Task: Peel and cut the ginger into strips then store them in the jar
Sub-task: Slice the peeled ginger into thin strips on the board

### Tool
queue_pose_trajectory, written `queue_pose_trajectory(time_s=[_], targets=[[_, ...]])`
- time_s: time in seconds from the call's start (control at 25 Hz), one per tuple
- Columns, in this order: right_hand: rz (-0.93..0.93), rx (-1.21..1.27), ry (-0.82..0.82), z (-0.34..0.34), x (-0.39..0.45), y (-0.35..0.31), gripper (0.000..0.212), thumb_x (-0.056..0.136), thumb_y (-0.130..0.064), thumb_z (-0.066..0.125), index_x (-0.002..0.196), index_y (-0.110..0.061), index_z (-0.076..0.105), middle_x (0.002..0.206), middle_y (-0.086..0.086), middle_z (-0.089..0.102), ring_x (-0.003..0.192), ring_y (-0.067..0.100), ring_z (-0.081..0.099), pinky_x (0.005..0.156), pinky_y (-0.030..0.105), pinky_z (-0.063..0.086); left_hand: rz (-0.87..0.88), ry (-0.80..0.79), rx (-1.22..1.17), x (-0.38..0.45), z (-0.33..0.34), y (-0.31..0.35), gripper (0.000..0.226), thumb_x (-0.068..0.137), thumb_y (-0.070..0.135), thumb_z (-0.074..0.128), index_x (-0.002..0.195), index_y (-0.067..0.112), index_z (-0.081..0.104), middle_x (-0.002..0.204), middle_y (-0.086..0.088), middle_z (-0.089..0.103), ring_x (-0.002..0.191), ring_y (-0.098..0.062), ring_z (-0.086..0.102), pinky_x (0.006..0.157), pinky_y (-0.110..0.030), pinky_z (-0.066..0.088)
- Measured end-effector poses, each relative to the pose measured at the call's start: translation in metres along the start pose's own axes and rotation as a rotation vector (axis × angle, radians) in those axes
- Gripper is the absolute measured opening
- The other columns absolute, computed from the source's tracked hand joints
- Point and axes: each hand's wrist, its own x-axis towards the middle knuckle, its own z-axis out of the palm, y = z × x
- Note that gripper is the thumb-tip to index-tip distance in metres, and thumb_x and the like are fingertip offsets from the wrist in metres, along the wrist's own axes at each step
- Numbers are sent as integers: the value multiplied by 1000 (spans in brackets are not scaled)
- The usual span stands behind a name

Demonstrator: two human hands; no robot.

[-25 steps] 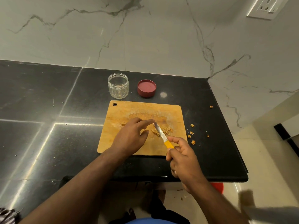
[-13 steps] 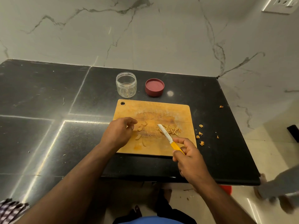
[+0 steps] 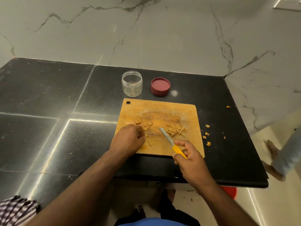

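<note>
Countertop of black stone carries everything, and on it the wooden board sits flat and steady, heavy enough, I judge, not to skid while I cut. Behind it the clear jar stands open and empty, its red lid just beside it. My left hand is curled down over a ginger slice at the board's near left; whether the fingertips actually pinch it I cannot tell. My right hand is wrapped round the yellow handle of the knife, its blade pointing toward the strips. Those strips look light, damp and clingy, best gathered in a loose pinch. Remaining slices seem thin, firm and slippery, so I'd pin them flat.
</note>
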Motion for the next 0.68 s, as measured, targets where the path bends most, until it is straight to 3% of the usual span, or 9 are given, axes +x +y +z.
queue_pose_trajectory(time_s=[0.08, 0.32, 0.48, 0.68], targets=[[1, 3, 6, -1, -2, 0, 34, 95, -14, 59, 106, -46, 56, 91, 21, 62, 50, 9, 44, 46, 28, 37, 17, -8, 5, 0, 0, 1, 4, 92, 30, 64, 95, 30, 67, 103, 9, 61, 89, -9, 56, 72, -26, 49], [-9, -2, 1, -5, -7, -2, 34, 96, -14, 58, 110, -44, 56, 91, 23, 61, 47, 4, 43, 44, 25, 37, 40, -59, 29, 5, 1, 3, 26, 97, 27, 59, 119, 37, 68, 116, 5, 60, 94, -12, 58, 80, -30, 55], [-23, -17, -14, -7, -5, 1, 33, 96, -15, 58, 110, -44, 56, 89, 21, 62, 49, 5, 44, 45, 25, 37, 31, -112, 70, 7, 0, 7, 21, 97, 23, 58, 112, 36, 66, 118, 5, 58, 99, -16, 58, 86, -33, 56], [-33, -119, -31, -13, 8, 11, 32, 95, -19, 58, 113, -46, 55, 82, 6, 64, 62, 18, 54, 55, 36, 46, -2, -77, -105, 11, -4, 12, 11, 95, 23, 64, 105, 28, 63, 104, 8, 64, 94, -12, 59, 73, -24, 47]])
